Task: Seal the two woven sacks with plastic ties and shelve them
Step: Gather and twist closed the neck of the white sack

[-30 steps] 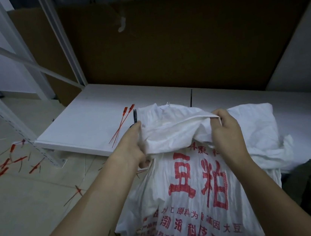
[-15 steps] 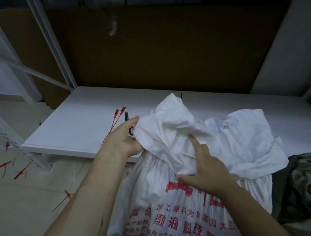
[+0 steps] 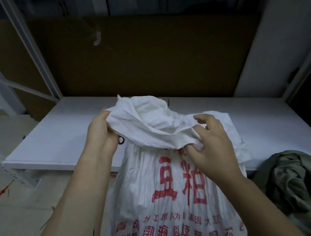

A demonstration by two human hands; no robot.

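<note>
White shelf board [image 3: 64, 141] lies low ahead of me. Against its near edge stands the sack [image 3: 162, 206], red print facing me. My left hand [image 3: 102, 138] grips its bunched mouth; my right hand [image 3: 212, 150], apart, pinches a fold. Blurry red ties [image 3: 2, 192], perhaps, litter the left floor [image 3: 16, 225].

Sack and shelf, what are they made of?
The sack looks like woven plastic: matte white, crinkly folds, red print. The shelf is a smooth white board, maybe painted metal or laminate; I cannot tell which.
</note>
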